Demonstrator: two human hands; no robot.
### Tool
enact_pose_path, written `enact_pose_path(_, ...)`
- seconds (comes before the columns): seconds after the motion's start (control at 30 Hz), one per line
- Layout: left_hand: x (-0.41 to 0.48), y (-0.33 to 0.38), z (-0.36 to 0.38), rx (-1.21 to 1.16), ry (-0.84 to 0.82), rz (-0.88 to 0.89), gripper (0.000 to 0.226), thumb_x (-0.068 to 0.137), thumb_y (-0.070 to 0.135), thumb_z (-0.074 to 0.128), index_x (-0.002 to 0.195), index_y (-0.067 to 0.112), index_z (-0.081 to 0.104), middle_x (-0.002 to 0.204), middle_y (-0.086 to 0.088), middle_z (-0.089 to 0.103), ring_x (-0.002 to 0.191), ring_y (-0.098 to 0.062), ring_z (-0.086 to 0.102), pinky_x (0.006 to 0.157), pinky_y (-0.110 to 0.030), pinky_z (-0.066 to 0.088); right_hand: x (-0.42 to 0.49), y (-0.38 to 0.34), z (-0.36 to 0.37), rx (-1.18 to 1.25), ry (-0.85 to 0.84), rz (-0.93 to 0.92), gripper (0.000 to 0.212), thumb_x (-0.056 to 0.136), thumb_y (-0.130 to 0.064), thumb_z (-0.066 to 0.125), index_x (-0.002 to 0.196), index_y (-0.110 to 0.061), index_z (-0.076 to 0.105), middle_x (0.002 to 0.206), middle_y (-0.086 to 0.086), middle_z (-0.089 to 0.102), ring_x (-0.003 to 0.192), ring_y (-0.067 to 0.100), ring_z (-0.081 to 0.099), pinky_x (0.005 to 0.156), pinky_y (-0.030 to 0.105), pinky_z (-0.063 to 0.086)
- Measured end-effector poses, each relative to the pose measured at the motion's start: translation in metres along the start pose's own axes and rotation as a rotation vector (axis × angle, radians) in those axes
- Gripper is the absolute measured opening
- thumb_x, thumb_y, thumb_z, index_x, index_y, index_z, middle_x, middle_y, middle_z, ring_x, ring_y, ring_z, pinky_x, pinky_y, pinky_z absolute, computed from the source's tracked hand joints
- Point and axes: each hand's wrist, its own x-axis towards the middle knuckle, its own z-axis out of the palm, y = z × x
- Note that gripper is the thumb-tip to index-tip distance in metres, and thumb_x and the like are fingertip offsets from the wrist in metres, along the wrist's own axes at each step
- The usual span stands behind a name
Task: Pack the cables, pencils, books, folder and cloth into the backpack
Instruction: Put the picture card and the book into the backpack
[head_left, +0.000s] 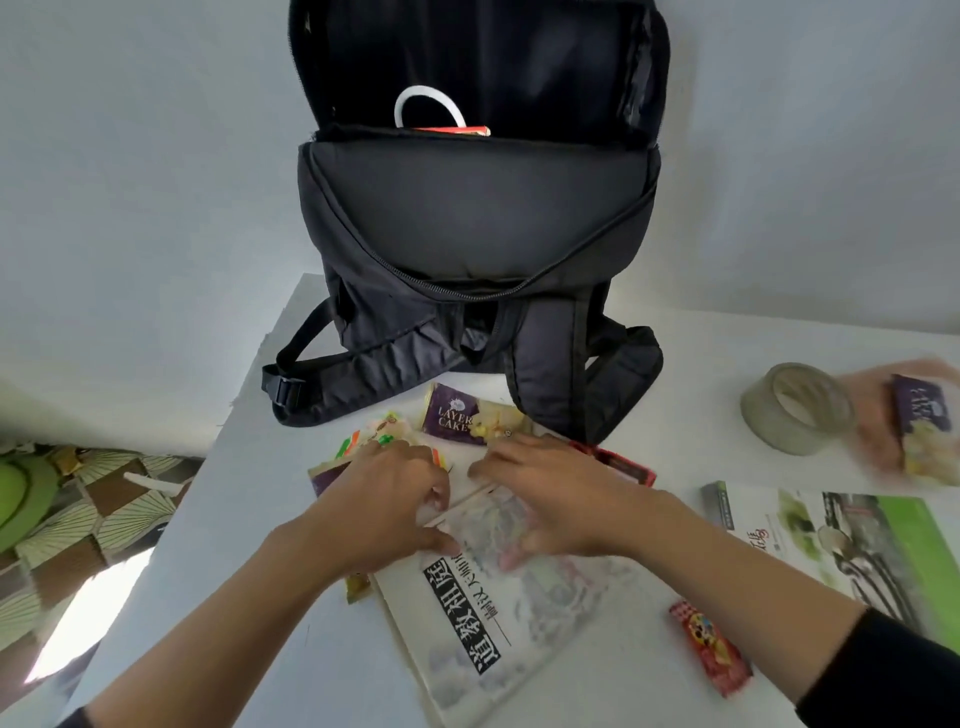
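Head view: open backpack (467, 218) upright on the tabletop (322, 670), a white cable (415, 96) inside. Left hand (384, 499) and right hand (550, 493) grip the far edge of a book (498, 623) lying before it.

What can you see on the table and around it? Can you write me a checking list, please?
Surface: white table, crowded with things towards the front.
Job's things: black backpack stands open; white book under both hands; green book at the right.
Clutter: tape roll, Layer Cake packet, red sweet wrapper, red box.
Hands: left hand pinches the white book's far edge; right hand lies on its cover, grip unclear.
Cables: white cable loops up out of the backpack.
Surroundings: white wall; patterned floor at the left.
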Motion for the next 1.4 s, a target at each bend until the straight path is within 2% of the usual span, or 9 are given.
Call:
enact_pose_path(0.27, 0.003, 0.007, 0.003, -0.108, 0.024, -0.049, 0.034, 0.085, 0.060, 0.071, 0.103, 0.031, 0.066, 0.101, 0.013, 0.058, 0.095, -0.010, 0.049, 0.086, -0.027, 0.040, 0.025, -0.013, -0.023, -0.048, -0.246, 0.153, 0.071, 0.063, -0.052, 0.092, 0.115, -0.020, 0.055, 0.119, -0.003, 0.053, 0.108, 0.019, 0.050, 0.082, 0.036, 0.046)
enact_pose_path(0.5, 0.007, 0.005, 0.002, -0.178, 0.028, -0.050, 0.031, 0.086, 0.057, 0.072, 0.100, 0.029, 0.069, 0.100, 0.012, 0.060, 0.093, -0.009, 0.052, 0.079, -0.025, 0.039, 0.020, -0.020, -0.024, -0.045, -0.245, 0.140, 0.061, 0.072, -0.045, 0.088, 0.111, -0.020, 0.048, 0.121, -0.002, 0.053, 0.106, 0.019, 0.049, 0.079, 0.035, 0.041)
enact_pose_path(0.7, 0.005, -0.006, -0.017, -0.608, -0.133, 0.061, 0.038, 0.089, 0.057, 0.070, 0.064, 0.029, 0.073, 0.059, 0.008, 0.057, 0.058, -0.009, 0.046, 0.059, -0.028, 0.036, 0.001, -0.010, -0.042, 0.159, -0.242, 0.093, 0.048, 0.078, -0.034, 0.086, 0.097, -0.033, 0.041, 0.087, -0.014, 0.048, 0.086, 0.014, 0.048, 0.062, 0.029, 0.035)
enact_pose_path(0.8, -0.003, -0.009, -0.037, -0.877, -0.125, 0.141, 0.044, 0.097, 0.046, 0.067, 0.071, 0.011, 0.072, 0.068, -0.018, 0.059, 0.061, -0.029, 0.050, 0.062, -0.040, 0.038, -0.013, 0.000, -0.070, 0.306, -0.161, 0.054, 0.028, 0.081, -0.030, 0.085, 0.090, -0.034, 0.058, 0.085, -0.013, 0.063, 0.081, 0.003, 0.057, 0.071, 0.031, 0.048)
enact_pose_path(0.87, -0.005, -0.012, -0.051, -1.026, -0.125, 0.168, 0.032, 0.101, 0.036, 0.063, 0.098, 0.008, 0.078, 0.094, -0.013, 0.076, 0.089, -0.030, 0.072, 0.081, -0.048, 0.054, -0.023, 0.009, -0.091, 0.394, -0.086, 0.056, 0.018, 0.085, -0.026, 0.083, 0.086, -0.032, 0.065, 0.087, -0.010, 0.070, 0.080, 0.006, 0.065, 0.073, 0.032, 0.053)
enact_pose_path(0.93, -0.006, -0.014, -0.065, -1.229, -0.118, 0.189, 0.029, 0.100, 0.024, 0.062, 0.117, 0.004, 0.074, 0.119, -0.016, 0.074, 0.112, -0.037, 0.070, 0.097, -0.047, 0.057, -0.031, 0.018, -0.108, 0.513, 0.010, 0.062, 0.020, 0.088, -0.020, 0.080, 0.087, -0.034, 0.066, 0.089, -0.012, 0.071, 0.082, 0.007, 0.069, 0.073, 0.027, 0.055)
enact_pose_path(1.03, -0.006, -0.012, -0.092, -1.478, 0.001, 0.146, 0.029, 0.098, 0.028, 0.062, 0.114, 0.010, 0.077, 0.121, -0.019, 0.073, 0.106, -0.037, 0.073, 0.082, -0.041, 0.063, -0.040, 0.030, -0.124, 0.751, 0.185, 0.113, 0.015, 0.091, -0.014, 0.077, 0.103, -0.016, 0.069, 0.101, -0.006, 0.076, 0.089, 0.013, 0.076, 0.074, 0.035, 0.063)
enact_pose_path(1.2, 0.005, -0.010, -0.154, -1.405, 0.408, 0.183, 0.052, 0.097, 0.046, 0.041, 0.091, 0.013, 0.082, 0.091, -0.012, 0.078, 0.080, -0.022, 0.075, 0.070, -0.030, 0.060, -0.037, 0.039, -0.151, 1.097, 0.514, 0.098, 0.028, 0.095, -0.005, 0.067, 0.121, -0.015, 0.067, 0.116, 0.002, 0.076, 0.103, 0.026, 0.075, 0.077, 0.039, 0.063)
enact_pose_path(1.4, 0.010, -0.033, -0.226, -1.370, 0.684, 0.116, 0.028, 0.106, 0.017, 0.047, 0.117, 0.005, 0.071, 0.107, -0.018, 0.074, 0.098, -0.032, 0.077, 0.069, -0.024, 0.061, -0.019, 0.045, -0.197, 1.541, 0.740, 0.014, 0.041, 0.094, -0.005, 0.058, 0.135, -0.003, 0.060, 0.127, 0.017, 0.070, 0.113, 0.036, 0.070, 0.092, 0.051, 0.059)
